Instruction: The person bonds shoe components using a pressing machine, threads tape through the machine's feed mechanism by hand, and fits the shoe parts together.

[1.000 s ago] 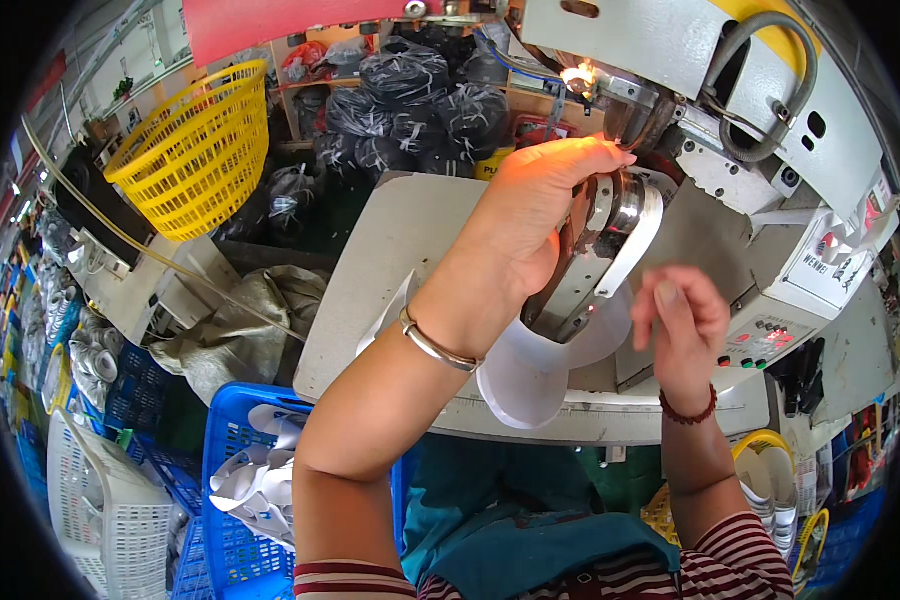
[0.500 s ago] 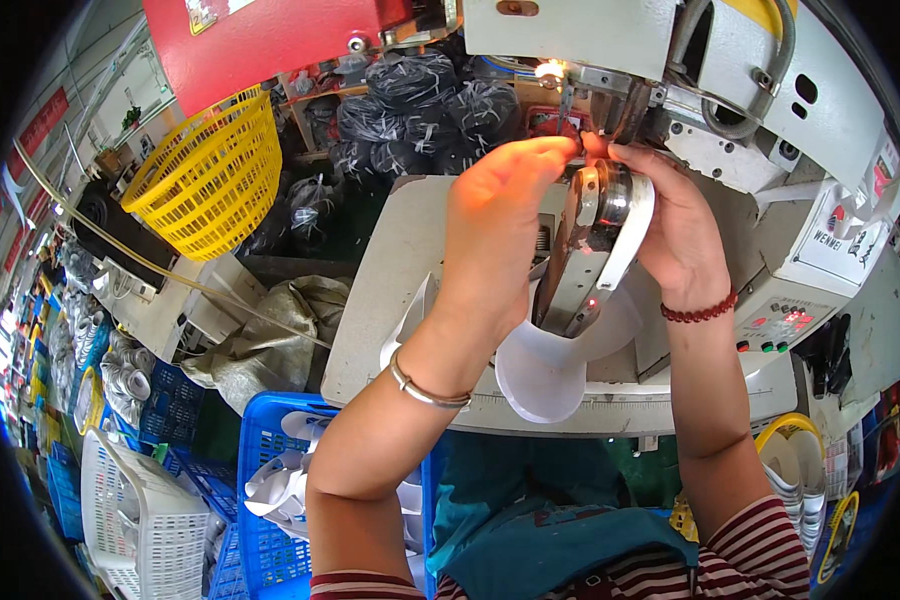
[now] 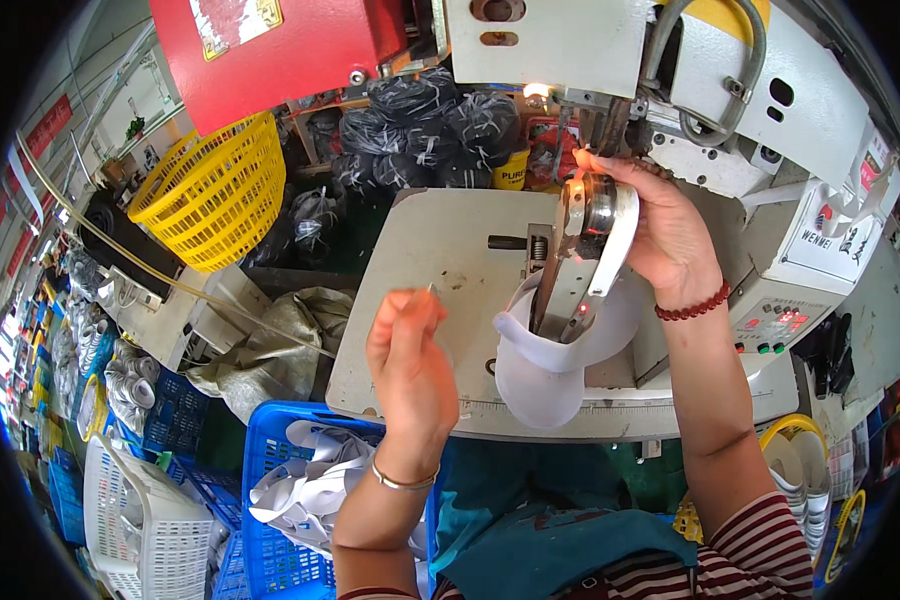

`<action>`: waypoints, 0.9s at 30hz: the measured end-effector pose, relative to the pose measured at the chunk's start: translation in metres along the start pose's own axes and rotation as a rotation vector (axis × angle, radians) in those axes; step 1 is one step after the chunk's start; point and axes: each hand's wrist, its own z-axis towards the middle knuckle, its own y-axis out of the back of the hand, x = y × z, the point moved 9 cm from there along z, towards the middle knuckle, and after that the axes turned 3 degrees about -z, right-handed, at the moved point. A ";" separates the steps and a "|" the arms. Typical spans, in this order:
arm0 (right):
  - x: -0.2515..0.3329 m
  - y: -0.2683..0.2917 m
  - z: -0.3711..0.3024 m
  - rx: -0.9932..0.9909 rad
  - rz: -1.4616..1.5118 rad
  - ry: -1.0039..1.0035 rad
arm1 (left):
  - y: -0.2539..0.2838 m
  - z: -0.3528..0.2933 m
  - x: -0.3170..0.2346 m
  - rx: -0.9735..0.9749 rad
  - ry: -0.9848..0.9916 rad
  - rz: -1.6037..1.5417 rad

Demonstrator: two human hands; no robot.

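A white, curved flexible piece that looks like a shoe upper (image 3: 540,385) hangs around the narrow metal arm (image 3: 560,290) of a machine, its rounded flap towards me. My right hand (image 3: 670,235) is at the top of that arm, on its right side, fingers closed along the white edge there. Its fingertips reach the arm's tip, just below the machine head (image 3: 600,110). My left hand (image 3: 415,360) is apart from the machine, over the left of the worktable (image 3: 440,240). Thumb and fingers are pinched together; a tiny pale tip shows, too small to name.
A blue basket (image 3: 260,520) of white pieces stands below left, beside a white basket (image 3: 120,500). Further back are a yellow basket (image 3: 210,195) and black bags (image 3: 410,135). The control box (image 3: 780,310) is on the right; stacked white pieces (image 3: 795,470) sit below it.
My left hand has left the arm's tip and come down to the left, towards me. The right hand stays at the tip. The white piece's left part now sits closer to the arm.
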 end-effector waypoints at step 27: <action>-0.004 -0.014 -0.006 0.128 0.114 -0.148 | 0.085 -0.071 0.037 -0.239 0.156 0.016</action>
